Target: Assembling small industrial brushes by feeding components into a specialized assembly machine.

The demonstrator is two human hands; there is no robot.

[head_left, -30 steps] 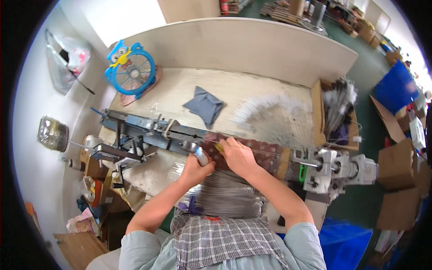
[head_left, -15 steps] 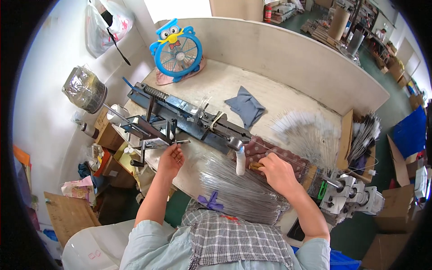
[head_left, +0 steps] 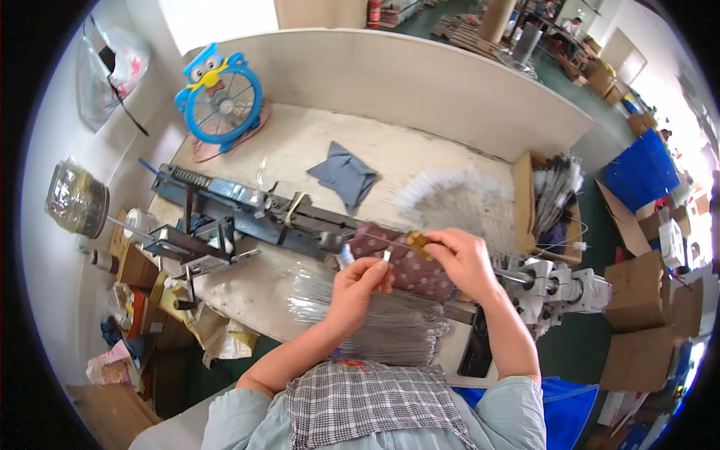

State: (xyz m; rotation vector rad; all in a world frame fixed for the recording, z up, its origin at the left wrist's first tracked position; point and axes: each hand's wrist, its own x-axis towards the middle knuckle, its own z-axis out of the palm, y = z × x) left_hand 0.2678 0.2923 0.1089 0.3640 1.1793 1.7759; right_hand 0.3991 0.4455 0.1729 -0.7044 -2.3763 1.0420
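My left hand (head_left: 361, 291) is closed, thumb and fingertips pinching a small white piece (head_left: 387, 256) in front of the bench machine (head_left: 307, 217). Just right of it, my right hand (head_left: 463, 262) grips a small yellow-brown piece (head_left: 418, 241), most of it covered by my fingers. A thin rod runs beside that piece, over a brown dotted cloth (head_left: 405, 271); whether my right hand also holds the rod I cannot tell. Below both hands lies a thick bundle of thin metal wires (head_left: 390, 330). The machine's lever with a pale wrapped grip (head_left: 346, 256) stands close to my left fingers.
Left of the machine is a crank mechanism (head_left: 191, 247). A blue cartoon fan (head_left: 223, 105) and a grey cloth (head_left: 345, 176) sit farther back. Fanned white-ended wires (head_left: 457, 196), an open carton (head_left: 524, 199), a metal clamp unit (head_left: 562, 289) and a black phone (head_left: 474, 349) are to the right.
My left hand has moved right from the crank mechanism to beside my right hand, now pinching a white piece. My right hand has lifted the yellow-brown piece. The view has turned right.
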